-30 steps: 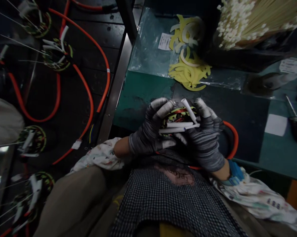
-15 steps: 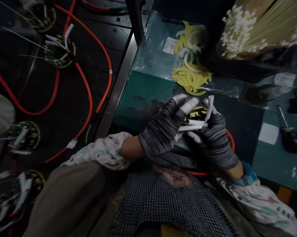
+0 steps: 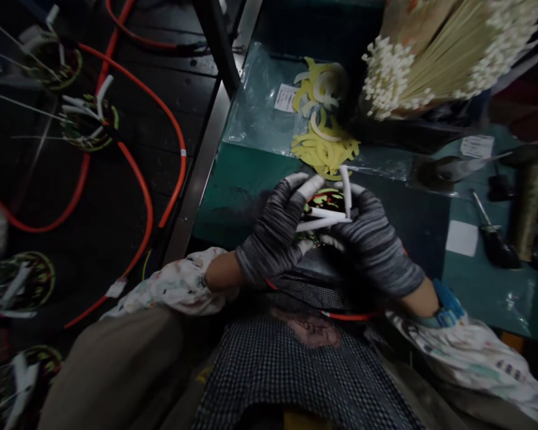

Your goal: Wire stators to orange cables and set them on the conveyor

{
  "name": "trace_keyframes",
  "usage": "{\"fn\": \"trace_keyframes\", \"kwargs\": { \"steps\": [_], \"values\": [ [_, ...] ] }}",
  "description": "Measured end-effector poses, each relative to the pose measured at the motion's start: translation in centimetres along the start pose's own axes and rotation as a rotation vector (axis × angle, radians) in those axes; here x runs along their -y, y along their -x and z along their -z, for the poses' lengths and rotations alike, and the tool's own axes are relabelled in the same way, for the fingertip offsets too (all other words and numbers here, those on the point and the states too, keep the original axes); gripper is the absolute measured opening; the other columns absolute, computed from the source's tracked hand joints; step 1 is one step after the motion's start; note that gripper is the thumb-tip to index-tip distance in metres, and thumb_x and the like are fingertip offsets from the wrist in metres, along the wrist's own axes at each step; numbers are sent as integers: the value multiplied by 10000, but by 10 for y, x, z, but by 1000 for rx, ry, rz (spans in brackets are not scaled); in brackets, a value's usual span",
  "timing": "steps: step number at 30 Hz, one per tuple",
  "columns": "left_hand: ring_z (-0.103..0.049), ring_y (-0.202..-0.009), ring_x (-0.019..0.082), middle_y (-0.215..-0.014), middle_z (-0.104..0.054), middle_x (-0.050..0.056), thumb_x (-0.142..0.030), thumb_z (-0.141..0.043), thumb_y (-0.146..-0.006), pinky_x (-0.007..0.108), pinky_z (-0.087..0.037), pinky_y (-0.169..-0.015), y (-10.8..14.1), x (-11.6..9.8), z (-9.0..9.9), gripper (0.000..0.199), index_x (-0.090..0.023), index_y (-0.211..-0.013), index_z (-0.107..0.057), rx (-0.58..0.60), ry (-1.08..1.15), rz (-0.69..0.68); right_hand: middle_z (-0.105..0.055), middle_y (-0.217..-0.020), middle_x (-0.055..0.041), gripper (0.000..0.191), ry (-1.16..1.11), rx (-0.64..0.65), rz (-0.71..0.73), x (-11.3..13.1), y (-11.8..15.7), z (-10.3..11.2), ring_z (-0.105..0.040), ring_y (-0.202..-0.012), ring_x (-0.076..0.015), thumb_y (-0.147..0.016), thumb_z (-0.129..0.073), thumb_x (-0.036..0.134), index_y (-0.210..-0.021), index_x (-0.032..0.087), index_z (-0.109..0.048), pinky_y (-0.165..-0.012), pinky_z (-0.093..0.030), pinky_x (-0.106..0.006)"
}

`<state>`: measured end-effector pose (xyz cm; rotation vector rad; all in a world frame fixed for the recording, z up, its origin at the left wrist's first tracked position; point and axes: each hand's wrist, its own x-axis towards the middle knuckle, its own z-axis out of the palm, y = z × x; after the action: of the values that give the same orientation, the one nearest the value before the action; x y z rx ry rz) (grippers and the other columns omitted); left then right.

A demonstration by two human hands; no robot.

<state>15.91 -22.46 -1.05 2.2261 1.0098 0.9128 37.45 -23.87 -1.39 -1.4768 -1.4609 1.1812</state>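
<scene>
Holding small wound coil (image 3: 325,200) over green bench (image 3: 246,179) edge: left hand (image 3: 273,236) and right hand (image 3: 374,245) close together, both clamped round it. White sleeves (image 3: 322,218) stick out, likely light, bendy, slippery; grip rim, not wires.

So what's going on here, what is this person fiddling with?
A person in grey striped gloves holds a small round wound part at the edge of a green bench. The left hand and right hand close around it and grip several white sleeve tubes that stick out of it. An orange cable trails across the lap. Yellow curved strips lie just behind, and similar wound parts with orange cables sit to the left.
</scene>
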Motion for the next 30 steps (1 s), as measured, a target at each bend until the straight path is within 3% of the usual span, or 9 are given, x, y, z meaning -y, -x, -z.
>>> {"fn": "trace_keyframes", "kwargs": {
  "steps": [5,8,12,16,18,20,25,27,30],
  "values": [
    [-558,-1513,415,-1616,-533,245,-436,-909,-820,603,-502,-1287,-20,53,22,1038,-148,-1673,-392,208,57,-22,-713,-1278,-122,311,217,324,296,5,-38,17,-669,-1179,-287,-900,-821,355,-1176,212,-812,-1094,-607,-481],
    [-637,-1438,418,-1601,-580,261,-445,-959,-771,577,-581,-1210,-30,69,35,1094,-120,-1668,-424,312,36,76,-690,-1093,-119,192,478,532,369,12,-55,25,-599,-979,-232,-953,-752,331,-1009,192,-872,-986,-576,-418],
    [-723,-1299,383,-1481,-695,210,-373,-978,-776,542,-643,-1102,-30,57,42,963,-161,-1601,-529,199,-176,84,-652,-1057,-109,229,591,571,338,13,-79,24,-527,-904,-193,-964,-765,365,-966,163,-872,-906,-536,-353],
    [-760,-1172,313,-1212,-819,54,-146,-816,-912,483,-655,-977,-20,27,37,364,-271,-1248,-757,133,-502,-211,-664,-1102,-108,298,491,645,441,1,-89,25,-540,-1027,-218,-1023,-720,434,-1058,186,-881,-1010,-526,-387],
    [-776,-1132,290,-1134,-841,13,-75,-694,-961,454,-651,-902,-16,15,34,290,-284,-1142,-780,183,-589,-325,-700,-1133,-102,315,427,620,531,-6,-83,28,-552,-1120,-235,-1082,-630,415,-1128,215,-869,-1114,-502,-445],
    [-762,-1205,295,-1227,-834,46,-102,-643,-980,489,-640,-984,-13,7,31,290,-248,-1193,-775,217,-583,-320,-715,-1212,-97,328,411,459,617,-9,-73,36,-585,-1193,-239,-1104,-580,414,-1174,242,-850,-1159,-503,-469],
    [-679,-1400,307,-1380,-784,109,-406,-746,-999,524,-502,-1271,-1,13,17,373,-186,-1300,-727,139,-405,-280,-662,-1324,-113,321,543,-506,599,-3,-65,80,-599,-1297,-292,-1029,-682,491,-1201,249,-805,-1186,-496,-566],
    [-689,-1386,299,-1347,-800,95,-412,-798,-977,514,-511,-1258,5,23,7,383,-200,-1287,-722,52,-396,-290,-636,-1388,-148,348,662,-682,522,3,-75,99,-533,-1365,-356,-957,-771,478,-1176,209,-795,-1230,-394,-666],
    [-692,-1387,294,-1294,-819,74,-344,-801,-973,531,-488,-1267,8,36,-5,289,-228,-1226,-722,-32,-385,-299,-620,-1503,-123,306,745,-790,375,11,-93,115,-454,-1427,-383,-910,-831,446,-1102,216,-766,-1286,-286,-690]
  ]
}}
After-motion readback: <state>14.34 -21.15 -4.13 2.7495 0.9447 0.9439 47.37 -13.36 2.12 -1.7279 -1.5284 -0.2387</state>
